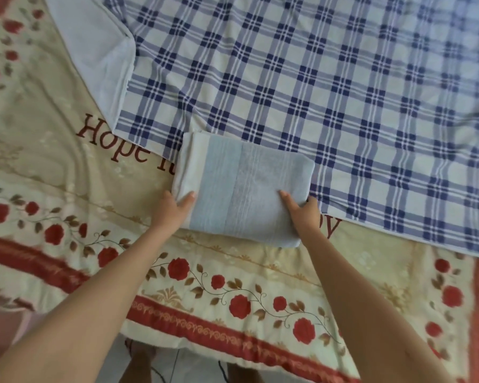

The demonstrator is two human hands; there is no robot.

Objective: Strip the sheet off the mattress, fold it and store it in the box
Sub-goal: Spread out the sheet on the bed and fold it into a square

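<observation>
Sheet (244,189) sits folded near the bed's (233,275) front edge and looks soft, light, floppy. Your left grip (174,208) and right grip (302,211) pinch its sides, thumbs on top; I'd scoop underneath so folds hold.

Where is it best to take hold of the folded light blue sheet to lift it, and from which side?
Take the folded blue sheet by its left and right edges, reaching from the near side, where the left hand and right hand are now. It is a flat, thick stack with loose layers showing along its left edge, so pinching both edges should keep it folded.
</observation>
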